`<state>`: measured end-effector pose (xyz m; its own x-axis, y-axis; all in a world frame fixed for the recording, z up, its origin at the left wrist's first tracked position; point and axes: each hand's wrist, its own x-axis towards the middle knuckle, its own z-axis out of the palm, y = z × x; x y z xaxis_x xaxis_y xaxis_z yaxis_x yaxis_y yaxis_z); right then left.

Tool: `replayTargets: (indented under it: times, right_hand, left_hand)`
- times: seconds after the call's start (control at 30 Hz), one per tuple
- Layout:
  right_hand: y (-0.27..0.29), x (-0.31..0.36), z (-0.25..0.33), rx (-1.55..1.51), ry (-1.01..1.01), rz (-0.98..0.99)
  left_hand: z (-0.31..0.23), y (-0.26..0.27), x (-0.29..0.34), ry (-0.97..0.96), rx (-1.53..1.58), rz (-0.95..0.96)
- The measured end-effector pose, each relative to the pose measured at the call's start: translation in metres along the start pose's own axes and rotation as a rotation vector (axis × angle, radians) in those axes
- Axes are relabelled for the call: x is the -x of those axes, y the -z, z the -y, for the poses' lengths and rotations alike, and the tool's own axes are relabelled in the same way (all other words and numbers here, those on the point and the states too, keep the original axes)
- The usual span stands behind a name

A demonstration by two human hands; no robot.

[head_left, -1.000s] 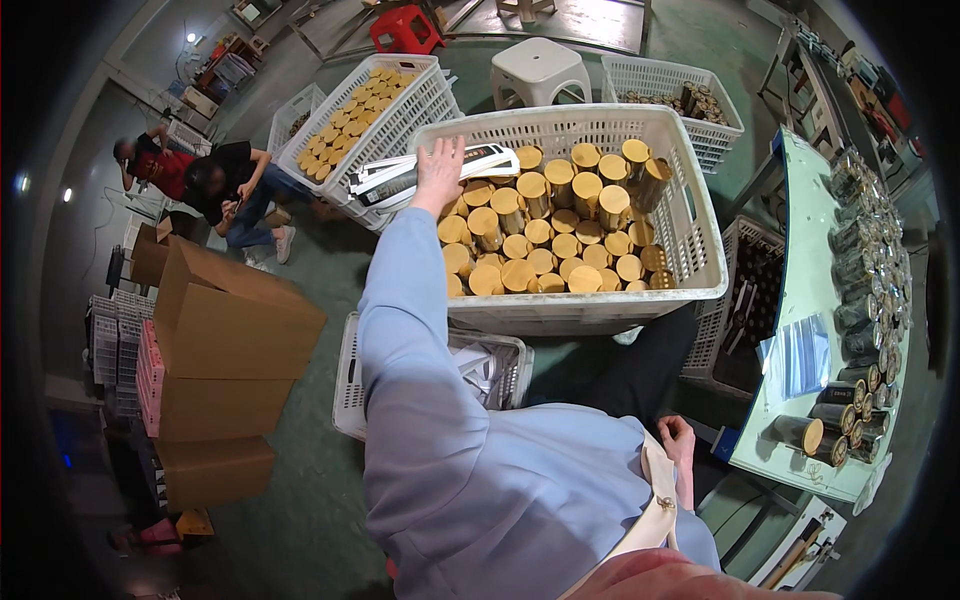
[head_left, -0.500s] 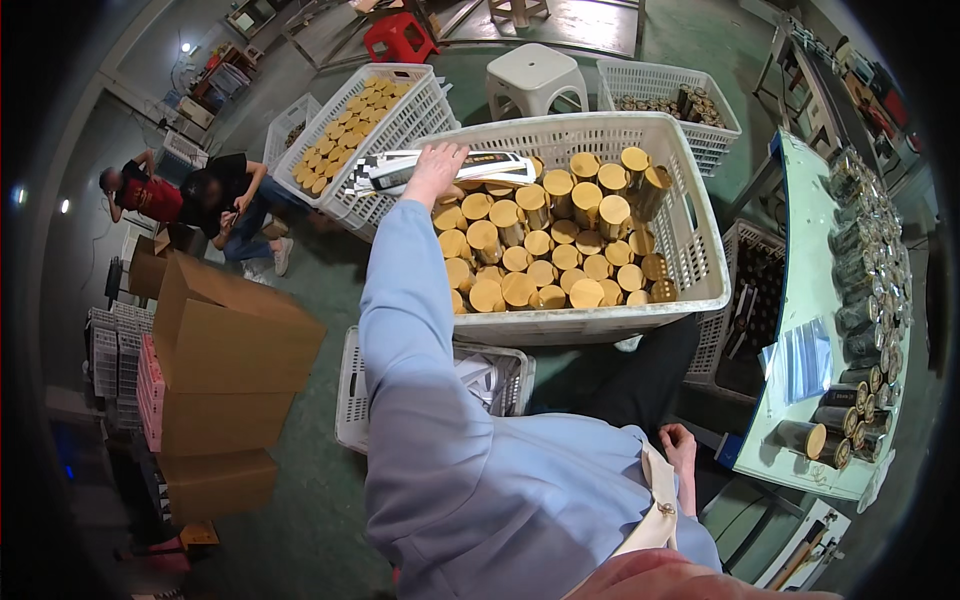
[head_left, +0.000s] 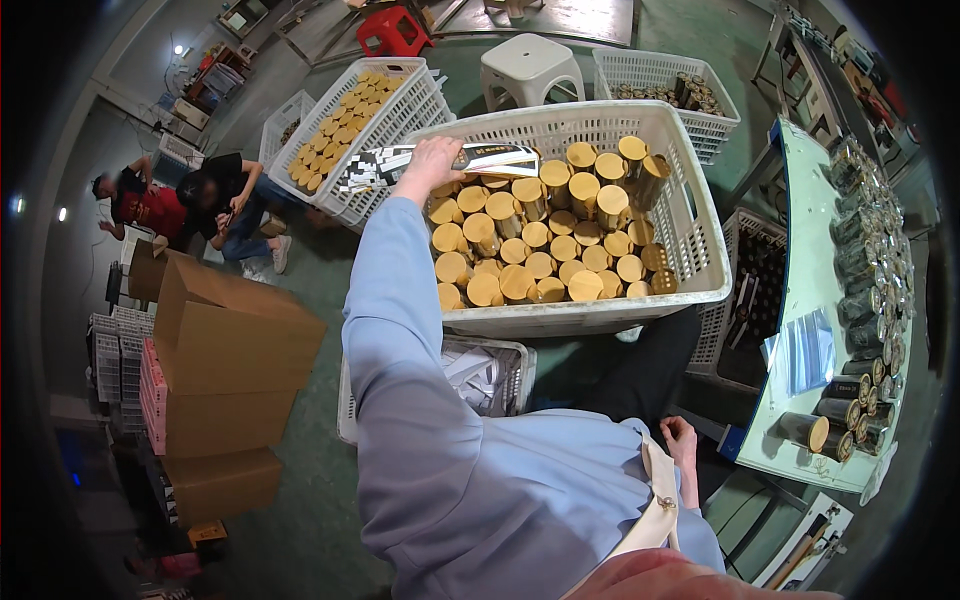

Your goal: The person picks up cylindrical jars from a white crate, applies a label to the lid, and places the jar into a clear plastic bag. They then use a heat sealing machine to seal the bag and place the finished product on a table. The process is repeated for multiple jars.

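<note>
My left hand (head_left: 430,168) reaches over the far left corner of a large white plastic crate (head_left: 590,318). Its fingers are closed over a stack of printed black-and-white paper strips (head_left: 500,160), which lies across the crate's corner and on the cylinders there. Inside the crate stand several cylindrical cans with gold, flat round tops (head_left: 535,235); some rise higher than others. My right hand (head_left: 680,445) rests low by my thigh, apart from the crate, its fingers curled in and no object showing in it.
A second crate of gold-topped cans (head_left: 345,120) stands behind on the left, a white stool (head_left: 530,68) behind the large crate. On the right, a pale green table (head_left: 800,290) bears wrapped cans and clear bags. A cardboard box (head_left: 235,330) and two people (head_left: 215,195) are at left.
The strips now lie flatter and more fanned out, their checkered end spread further to the left. My left hand is still on them. My right hand stays by my thigh.
</note>
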<state>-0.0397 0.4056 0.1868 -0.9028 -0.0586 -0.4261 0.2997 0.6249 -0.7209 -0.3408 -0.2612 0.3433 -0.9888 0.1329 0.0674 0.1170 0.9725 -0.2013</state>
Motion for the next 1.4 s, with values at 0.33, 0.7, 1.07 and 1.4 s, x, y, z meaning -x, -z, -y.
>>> replayTargets:
  times: [0.33, 0.7, 1.07, 1.4]
  right_hand:
    - [-0.002, 0.000, 0.002, -0.039, 0.019, -0.016]
    - [-0.001, 0.002, 0.009, -0.028, 0.012, -0.008]
    - [0.089, -0.015, 0.141, -0.669, 0.271, -0.076]
    - [0.130, 0.028, 0.166, -1.010, 0.256, -0.029]
  left_hand:
    - [0.016, 0.013, 0.001, -0.005, 0.002, 0.039]
    - [0.008, 0.031, 0.010, 0.110, -0.007, -0.100]
    - [-0.279, 0.167, 0.055, -0.553, 1.193, -0.665]
    - [-0.465, 0.143, 0.099, -0.241, 1.532, -0.525]
